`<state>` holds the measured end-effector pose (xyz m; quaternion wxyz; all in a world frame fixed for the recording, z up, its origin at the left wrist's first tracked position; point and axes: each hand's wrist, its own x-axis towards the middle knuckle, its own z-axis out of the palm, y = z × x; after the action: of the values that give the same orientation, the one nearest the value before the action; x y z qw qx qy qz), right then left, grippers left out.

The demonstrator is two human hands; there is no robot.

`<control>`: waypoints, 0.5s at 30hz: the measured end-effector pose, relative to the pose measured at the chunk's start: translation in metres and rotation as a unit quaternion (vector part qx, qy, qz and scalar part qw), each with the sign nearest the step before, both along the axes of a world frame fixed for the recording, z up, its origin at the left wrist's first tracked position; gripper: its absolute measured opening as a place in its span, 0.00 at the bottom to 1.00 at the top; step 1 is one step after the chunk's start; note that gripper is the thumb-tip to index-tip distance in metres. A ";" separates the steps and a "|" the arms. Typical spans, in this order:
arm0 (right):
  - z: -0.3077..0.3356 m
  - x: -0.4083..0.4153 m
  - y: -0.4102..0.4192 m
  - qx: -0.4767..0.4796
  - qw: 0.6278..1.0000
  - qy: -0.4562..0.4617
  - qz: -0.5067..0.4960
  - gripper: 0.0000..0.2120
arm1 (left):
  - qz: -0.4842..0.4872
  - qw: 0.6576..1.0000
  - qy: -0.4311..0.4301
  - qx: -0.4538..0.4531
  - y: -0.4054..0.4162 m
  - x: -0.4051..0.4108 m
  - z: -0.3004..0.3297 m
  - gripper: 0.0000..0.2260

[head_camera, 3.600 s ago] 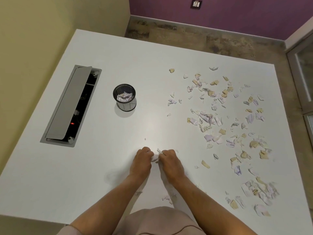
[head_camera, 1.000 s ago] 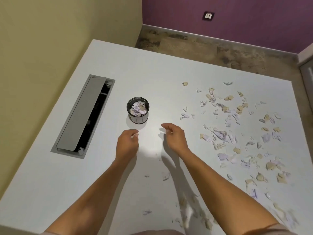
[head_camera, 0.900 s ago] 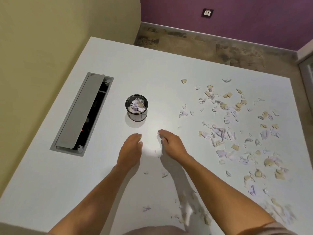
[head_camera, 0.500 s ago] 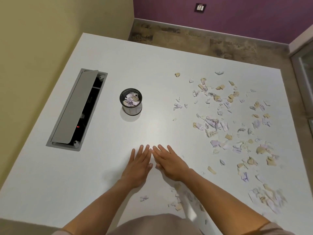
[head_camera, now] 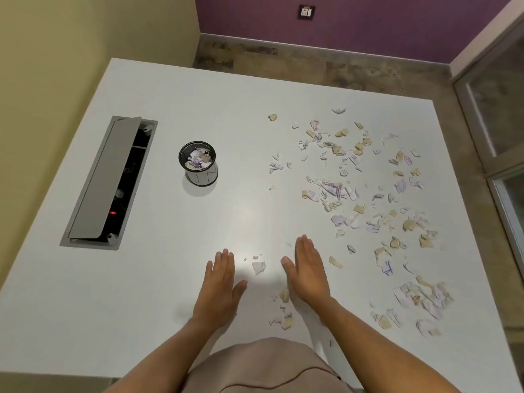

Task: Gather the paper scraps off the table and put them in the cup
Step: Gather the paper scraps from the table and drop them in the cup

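White scrap (head_camera: 258, 267) lies between flat left hand (head_camera: 219, 282) and right hand (head_camera: 307, 272), both grips apart

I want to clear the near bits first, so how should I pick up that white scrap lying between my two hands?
The white scrap lies flat on the table with nothing to grasp from above. Best is probably to slide both flat hands inward, the left hand from its left and the right hand from its right, then pinch its lifted edges.
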<state>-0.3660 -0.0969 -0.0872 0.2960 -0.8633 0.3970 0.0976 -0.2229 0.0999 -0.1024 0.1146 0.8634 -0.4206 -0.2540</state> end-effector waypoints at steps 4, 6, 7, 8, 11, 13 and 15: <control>-0.008 0.002 0.004 0.001 0.995 0.053 0.083 0.36 | -0.026 1.000 0.008 0.000 -0.004 -0.013 -0.003 0.31; -0.008 0.009 0.009 -0.003 0.989 0.056 0.137 0.36 | -0.053 0.999 0.012 -0.005 -0.007 -0.016 -0.005 0.31; -0.008 0.012 0.011 -0.014 0.984 0.053 0.169 0.36 | -0.066 0.998 0.010 -0.004 -0.009 -0.017 -0.006 0.31; -0.008 0.013 0.015 -0.030 0.978 0.050 0.203 0.36 | -0.075 0.997 0.009 -0.004 -0.011 -0.017 -0.007 0.31; -0.006 0.010 0.024 -0.047 0.961 0.021 0.273 0.35 | -0.105 0.994 0.012 -0.013 -0.017 -0.019 -0.008 0.30; -0.003 0.005 0.024 -0.025 0.963 -0.022 0.266 0.34 | -0.127 0.991 0.032 -0.037 -0.020 -0.019 -0.008 0.29; -0.001 -0.005 0.019 -0.017 0.977 -0.063 0.204 0.32 | -0.131 0.988 0.059 -0.061 -0.025 -0.014 -0.005 0.28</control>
<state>-0.3707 -0.0777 -0.0879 0.2791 -0.9355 0.1949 0.0944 -0.2369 0.0745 -0.1073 0.1575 0.7756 -0.5373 -0.2914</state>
